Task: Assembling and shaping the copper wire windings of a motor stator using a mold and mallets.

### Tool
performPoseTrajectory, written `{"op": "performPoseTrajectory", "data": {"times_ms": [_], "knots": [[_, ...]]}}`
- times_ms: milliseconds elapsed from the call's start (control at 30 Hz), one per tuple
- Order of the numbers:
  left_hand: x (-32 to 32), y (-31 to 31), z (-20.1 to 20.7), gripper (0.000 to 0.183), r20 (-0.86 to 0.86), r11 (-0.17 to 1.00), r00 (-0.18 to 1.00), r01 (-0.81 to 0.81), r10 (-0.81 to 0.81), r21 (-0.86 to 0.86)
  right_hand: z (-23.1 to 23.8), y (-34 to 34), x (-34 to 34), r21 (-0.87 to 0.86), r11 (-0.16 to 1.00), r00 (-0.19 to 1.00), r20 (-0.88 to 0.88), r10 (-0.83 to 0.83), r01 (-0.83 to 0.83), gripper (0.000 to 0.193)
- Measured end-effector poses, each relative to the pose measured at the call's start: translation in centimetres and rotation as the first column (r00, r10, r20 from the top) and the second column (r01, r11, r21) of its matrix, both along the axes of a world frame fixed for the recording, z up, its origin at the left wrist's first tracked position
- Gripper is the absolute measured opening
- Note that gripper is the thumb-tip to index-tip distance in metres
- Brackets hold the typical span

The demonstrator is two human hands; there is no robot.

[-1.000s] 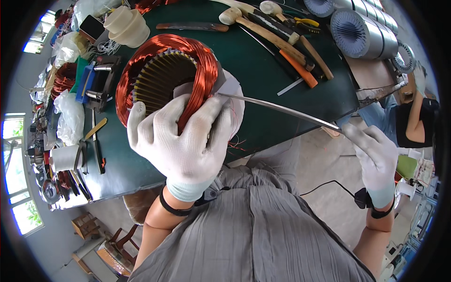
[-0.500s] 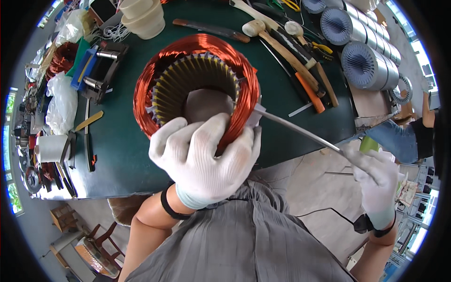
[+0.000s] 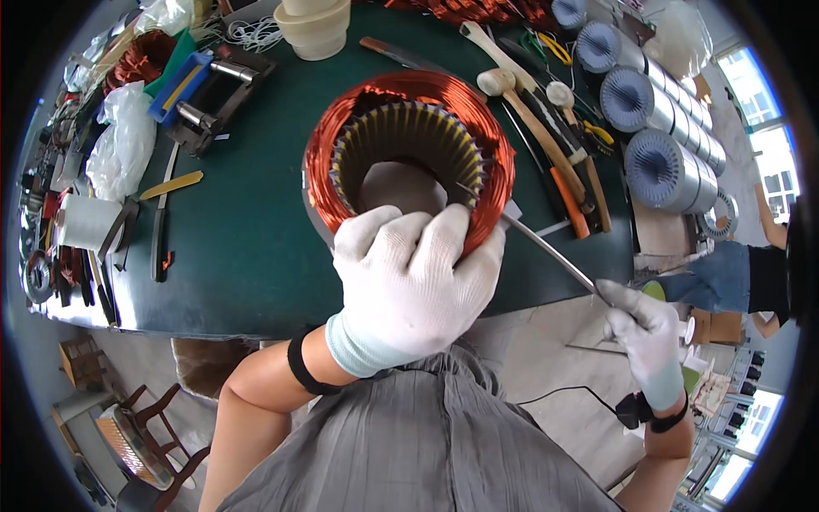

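A motor stator (image 3: 409, 84) wound with copper-red wire sits on the green bench, its bore facing me and yellow-edged slots lining the inside. My left hand (image 3: 418, 277), in a white knit glove, is closed over the near rim, fingers reaching into the bore and thumb at the right side of the winding. In my gloved right hand (image 3: 646, 331) is a slim metal rod (image 3: 554, 254), held by its near end to the right of the bench edge. The rod slants up to the stator's right side; its far tip is partly hidden by the winding and my left hand.
Wooden-handled mallets (image 3: 537, 124) and an orange-handled tool (image 3: 569, 203) lie right of the stator. Stacked metal cores (image 3: 670, 171) stand farther right, near another person (image 3: 725, 277). A blue-and-black metal fixture (image 3: 209, 102), a plastic bag (image 3: 124, 141) and a white spool (image 3: 90, 224) lie left.
The whole view has shifted, putting the stator farther right in the picture. My right hand and the rod have come closer to the stator. The left hand keeps its grip.
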State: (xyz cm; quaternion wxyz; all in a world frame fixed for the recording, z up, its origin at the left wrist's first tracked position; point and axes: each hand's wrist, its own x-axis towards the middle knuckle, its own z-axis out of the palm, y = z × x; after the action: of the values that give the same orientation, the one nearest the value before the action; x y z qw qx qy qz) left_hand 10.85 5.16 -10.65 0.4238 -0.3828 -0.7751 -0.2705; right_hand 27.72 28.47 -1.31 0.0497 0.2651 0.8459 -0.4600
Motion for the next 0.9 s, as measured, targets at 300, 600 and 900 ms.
{"op": "performPoseTrajectory", "data": {"times_ms": [300,600,900], "knots": [[0.5,0.2,-0.3,0.033,-0.065,0.998,0.996,-0.057,0.054,-0.037,-2.7,1.2,0.1,-0.112,0.993,0.999,-0.006,0.035,-0.035,0.035],[-12.6,-3.1,9.7,0.038,0.249,0.892,0.914,0.378,-0.319,-0.246,1.1,-2.8,-8.1,0.49,0.61,0.745,0.133,0.654,-0.623,0.023],[-14.9,-1.1,6.4,0.025,0.71,0.69,0.436,0.717,-0.554,0.098,-2.0,-3.7,-7.7,0.119,0.826,0.833,0.033,0.552,-0.551,0.015]]}}
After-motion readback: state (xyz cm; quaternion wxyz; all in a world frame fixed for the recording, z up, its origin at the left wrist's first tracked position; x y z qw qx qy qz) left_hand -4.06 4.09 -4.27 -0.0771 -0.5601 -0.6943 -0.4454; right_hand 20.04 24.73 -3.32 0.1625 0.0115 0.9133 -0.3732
